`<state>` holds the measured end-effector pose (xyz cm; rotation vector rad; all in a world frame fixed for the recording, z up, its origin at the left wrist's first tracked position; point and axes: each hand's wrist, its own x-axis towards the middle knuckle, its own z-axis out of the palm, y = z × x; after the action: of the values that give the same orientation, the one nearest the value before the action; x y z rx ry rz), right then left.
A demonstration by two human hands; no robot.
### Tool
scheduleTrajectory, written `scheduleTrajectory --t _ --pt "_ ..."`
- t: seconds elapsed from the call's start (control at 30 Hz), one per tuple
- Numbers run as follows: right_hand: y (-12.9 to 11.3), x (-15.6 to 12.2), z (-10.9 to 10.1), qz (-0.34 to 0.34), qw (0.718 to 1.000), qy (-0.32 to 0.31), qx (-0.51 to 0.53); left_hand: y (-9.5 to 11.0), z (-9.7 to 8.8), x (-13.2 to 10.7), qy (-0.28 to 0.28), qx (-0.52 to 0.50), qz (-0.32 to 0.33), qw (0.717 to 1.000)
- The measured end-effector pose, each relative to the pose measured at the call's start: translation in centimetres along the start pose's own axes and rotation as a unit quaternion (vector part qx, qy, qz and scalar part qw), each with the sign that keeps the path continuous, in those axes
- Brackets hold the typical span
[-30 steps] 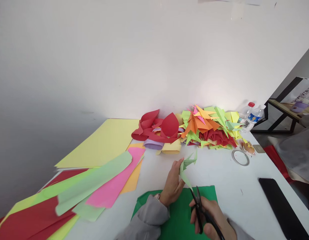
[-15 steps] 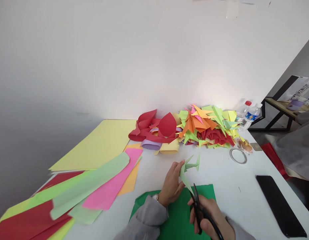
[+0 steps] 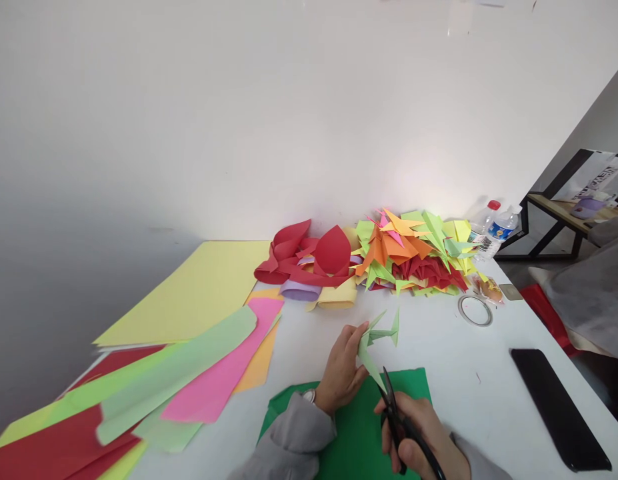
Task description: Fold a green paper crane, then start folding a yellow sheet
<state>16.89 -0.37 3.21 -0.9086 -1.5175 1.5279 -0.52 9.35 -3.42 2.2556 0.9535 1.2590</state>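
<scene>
My left hand (image 3: pixel 343 367) pinches a pale green folded paper figure (image 3: pixel 373 343) by its left side, above the table. The figure has several thin points, one of them slanting down to the right. In my right hand (image 3: pixel 423 427) is a pair of black scissors (image 3: pixel 393 413), its blades directed up and away from me. The blade tips meet the lower end of that slanting point; whether paper lies between them is hard to make out. Beneath both hands lies a green sheet (image 3: pixel 359 433), partly covered by my sleeves.
Coloured paper strips (image 3: pixel 189 367) and a yellow sheet (image 3: pixel 189 287) spread at left. Rolled red paper (image 3: pixel 333 250) and a pile of folded paper figures (image 3: pixel 403 253) line the wall. A tape roll (image 3: pixel 475 311), bottles (image 3: pixel 501 233) and a black phone-like slab (image 3: pixel 559 407) are at right. Someone's grey sleeve (image 3: pixel 589 293) shows beyond.
The scissor blades look slightly closer together at the figure's slanting point. Both hands stay almost where they were; the whole view has shifted a little.
</scene>
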Motion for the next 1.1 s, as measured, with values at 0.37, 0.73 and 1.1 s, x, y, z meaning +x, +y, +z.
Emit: scheduleTrajectory --t 0.37,0.73,1.1 --pt "0.12 -0.04 -0.05 0.009 1.000 -0.002 -0.012 -0.05 0.06 -0.07 -0.007 0.006 -0.011 1.000" --pt "-0.35 -0.25 0.08 0.008 1.000 -0.008 -0.008 0.09 0.05 0.07 0.022 -0.007 0.010 1.000" --pt "-0.56 -0.27 0.14 -0.002 1.000 -0.014 -0.014 -0.18 0.09 -0.16 0.010 0.006 -0.008 1.000"
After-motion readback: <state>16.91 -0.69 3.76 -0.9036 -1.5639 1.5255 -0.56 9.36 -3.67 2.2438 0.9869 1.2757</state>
